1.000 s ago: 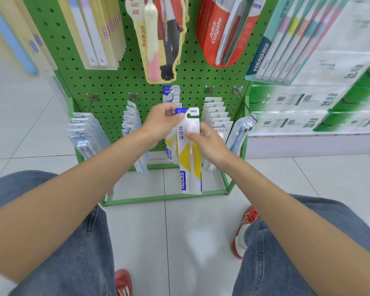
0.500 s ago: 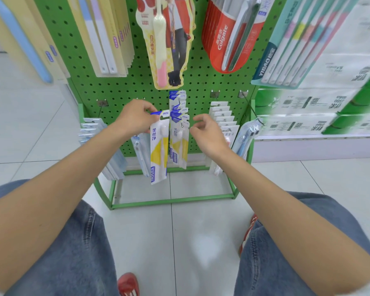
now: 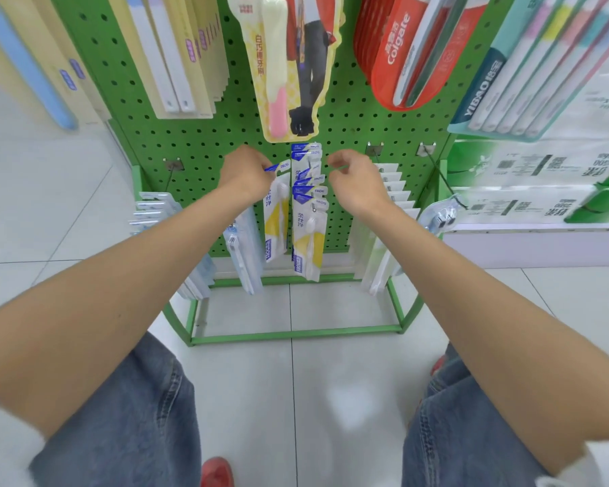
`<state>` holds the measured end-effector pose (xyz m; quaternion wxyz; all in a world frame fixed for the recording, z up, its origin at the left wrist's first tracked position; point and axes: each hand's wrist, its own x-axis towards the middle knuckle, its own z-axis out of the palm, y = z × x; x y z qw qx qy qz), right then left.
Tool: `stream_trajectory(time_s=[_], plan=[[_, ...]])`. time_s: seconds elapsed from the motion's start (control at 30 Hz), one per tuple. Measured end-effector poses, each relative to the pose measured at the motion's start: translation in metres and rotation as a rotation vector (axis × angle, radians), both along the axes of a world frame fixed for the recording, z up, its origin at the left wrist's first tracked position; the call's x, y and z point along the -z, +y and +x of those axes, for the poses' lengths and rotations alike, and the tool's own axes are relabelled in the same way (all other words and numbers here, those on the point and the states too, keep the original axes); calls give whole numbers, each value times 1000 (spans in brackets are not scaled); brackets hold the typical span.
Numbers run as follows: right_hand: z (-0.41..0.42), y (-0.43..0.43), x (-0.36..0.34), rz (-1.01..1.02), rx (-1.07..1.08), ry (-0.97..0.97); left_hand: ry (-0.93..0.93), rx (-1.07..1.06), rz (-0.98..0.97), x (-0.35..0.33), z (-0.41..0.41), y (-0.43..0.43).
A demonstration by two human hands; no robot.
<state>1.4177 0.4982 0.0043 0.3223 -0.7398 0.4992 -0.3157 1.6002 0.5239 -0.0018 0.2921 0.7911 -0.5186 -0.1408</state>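
Note:
My left hand (image 3: 245,174) pinches the blue top of a white, yellow and blue toothbrush pack (image 3: 276,216), which hangs down just left of a hook on the green pegboard (image 3: 197,135). Several packs of the same kind (image 3: 308,212) hang on that hook in the middle. My right hand (image 3: 354,179) hovers to the right of those packs with its fingers loosely curled and nothing in them.
More toothbrush packs hang on hooks to the left (image 3: 155,212) and right (image 3: 394,191), with larger packs above, among them a red Colgate pack (image 3: 398,54). The green rack frame (image 3: 296,333) stands on a tiled floor. White boxes (image 3: 528,191) fill a shelf at right.
My right hand let go of the pack and moved right. My left hand carried the pack left and up toward the hook. The view moved closer to the rack.

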Motion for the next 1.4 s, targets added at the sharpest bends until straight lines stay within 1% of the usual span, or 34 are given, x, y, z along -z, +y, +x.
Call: stream_trajectory(time_s=[0.13,0.23,0.33,0.4,0.73,0.9,1.07,1.2,1.27,1.4], plan=[[9,-28,6,-22,-67,106,76,6,-26,4,0,-16],[15,-40,9,-3,-113,153,194,18,-56,13,3,-21],[20,-47,12,-2,-124,157,313,30,-64,19,4,-25],[23,-52,14,-9,-114,149,360,36,-87,20,2,-27],[23,-56,18,32,-93,104,370,95,-142,26,4,-35],[21,-55,18,26,-69,89,398,161,-129,27,-3,-40],[19,-53,18,26,-57,68,440,136,-174,26,-14,-43],[18,-55,19,29,-42,53,504,113,-154,27,-12,-46],[18,-57,20,21,-24,47,544,90,-166,28,-9,-49],[18,-58,20,-5,1,28,563,19,-213,29,-8,-52]])
